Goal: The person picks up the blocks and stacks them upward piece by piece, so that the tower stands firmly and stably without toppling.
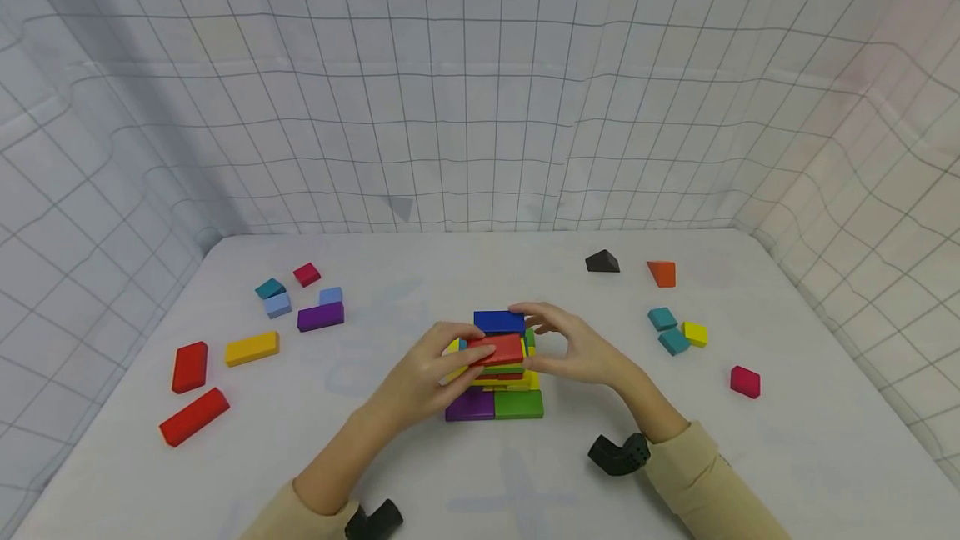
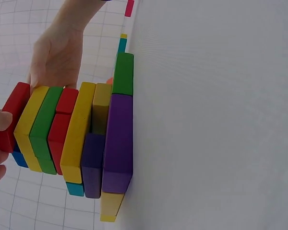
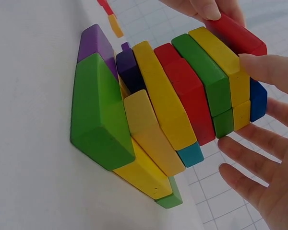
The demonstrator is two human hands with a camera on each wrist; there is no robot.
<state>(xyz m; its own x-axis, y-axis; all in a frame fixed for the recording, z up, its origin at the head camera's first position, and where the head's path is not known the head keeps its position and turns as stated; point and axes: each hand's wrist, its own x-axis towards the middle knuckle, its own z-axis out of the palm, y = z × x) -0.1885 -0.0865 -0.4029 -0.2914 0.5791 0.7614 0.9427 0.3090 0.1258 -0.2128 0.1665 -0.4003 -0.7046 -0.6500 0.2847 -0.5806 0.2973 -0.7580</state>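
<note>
A layered stack of coloured blocks stands on the table, with a purple block (image 1: 470, 405) and a green block (image 1: 519, 405) at its front base. On the top layer lie a red block (image 1: 498, 350) and, behind it, a blue block (image 1: 498, 322). My left hand (image 1: 420, 373) pinches the red block from its left side, thumb at the front. My right hand (image 1: 573, 347) is at the stack's right side, fingers spread and bent lightly around the top layers. In the right wrist view its thumb and fingertips (image 3: 225, 143) touch or nearly touch the upper blocks.
On the left of the table (image 1: 495, 473) lie red blocks (image 1: 193, 417), a yellow block (image 1: 252, 348), a purple block (image 1: 321, 316) and small teal, light blue and red ones. To the right are a black wedge (image 1: 602, 262), an orange wedge (image 1: 663, 273) and several small blocks.
</note>
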